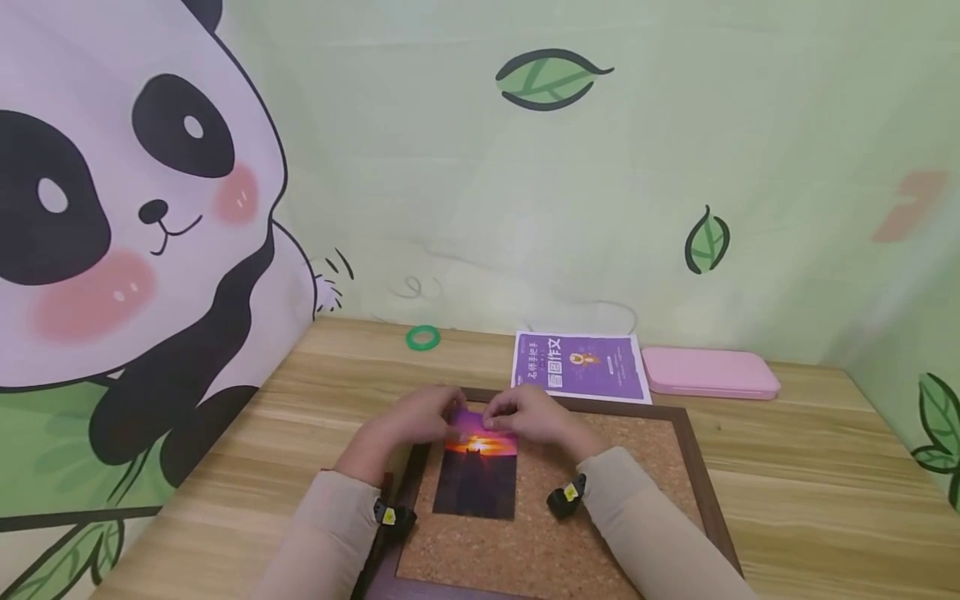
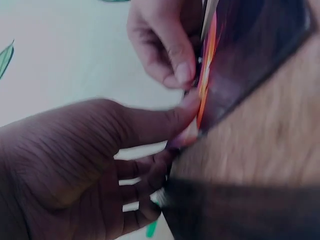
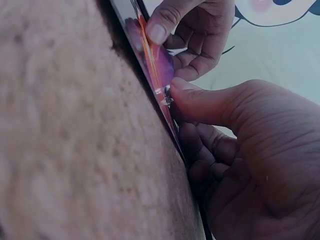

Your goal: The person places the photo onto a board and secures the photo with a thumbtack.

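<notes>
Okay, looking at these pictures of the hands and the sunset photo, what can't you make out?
Sunset photo, upper corners: head view, hidden behind the left hand and right hand.
Cork board, near right corner: head view, cut off by the bottom edge.
Shiny bit at the right hand: right wrist view, too small and blurred to name.
Purple booklet, smallest print: head view, too small to read.

Shows, at six o'clock, glossy photo [image 1: 476, 483], rough cork [image 1: 525, 550]; at four, wood-grained tabletop [image 1: 787, 492]; at twelve, creased cloth-like backdrop [image 1: 480, 167].
</notes>
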Tool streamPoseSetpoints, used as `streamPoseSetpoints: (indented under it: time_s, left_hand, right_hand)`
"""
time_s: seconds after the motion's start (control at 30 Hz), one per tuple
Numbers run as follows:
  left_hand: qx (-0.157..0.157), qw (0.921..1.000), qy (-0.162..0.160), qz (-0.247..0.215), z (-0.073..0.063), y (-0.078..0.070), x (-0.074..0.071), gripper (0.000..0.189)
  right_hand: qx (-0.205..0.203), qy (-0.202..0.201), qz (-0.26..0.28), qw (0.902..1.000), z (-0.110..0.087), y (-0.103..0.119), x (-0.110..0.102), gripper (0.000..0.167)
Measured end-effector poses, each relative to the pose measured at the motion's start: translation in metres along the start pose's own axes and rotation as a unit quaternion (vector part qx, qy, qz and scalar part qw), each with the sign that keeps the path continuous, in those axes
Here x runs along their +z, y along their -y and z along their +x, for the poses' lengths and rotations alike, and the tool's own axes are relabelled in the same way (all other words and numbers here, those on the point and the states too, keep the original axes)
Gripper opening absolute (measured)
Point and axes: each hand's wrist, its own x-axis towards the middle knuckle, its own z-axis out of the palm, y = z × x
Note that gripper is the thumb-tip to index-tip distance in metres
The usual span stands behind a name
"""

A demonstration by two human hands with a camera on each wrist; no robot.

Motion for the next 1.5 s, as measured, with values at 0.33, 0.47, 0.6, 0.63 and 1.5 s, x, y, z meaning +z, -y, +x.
streamPoseSetpoints:
  time_s: [0.33, 0.47, 0.6, 0.63, 1.5]
  left_hand:
    - [0.018, 0.9986, 0.021, -0.045, -0.002, 0.012, -0.002, 0.043]
    - [0.017, 0.9981, 0.025, -0.053, -0.001, 0.013, -0.001, 0.041]
    - [0.018, 0.9980, 0.024, -0.055, 0.000, 0.014, 0.000, 0.042]
    - [0.019, 0.9981, 0.024, -0.054, 0.000, 0.014, 0.000, 0.042]
    - [0.020, 0.9980, 0.019, -0.057, 0.001, 0.015, 0.001, 0.044]
  right_hand:
    - [0.024, 0.004, 0.000, 0.9997, 0.001, 0.002, 0.002, 0.007]
    - [0.030, 0.005, 0.005, 0.9995, 0.001, 0.002, 0.003, 0.006]
    - [0.037, -0.007, 0.005, 0.9993, 0.002, 0.003, 0.004, 0.006]
    - [0.039, -0.012, 0.005, 0.9991, 0.002, 0.003, 0.005, 0.006]
    - [0.072, -0.076, -0.040, 0.9937, 0.006, 0.004, 0.012, 0.006]
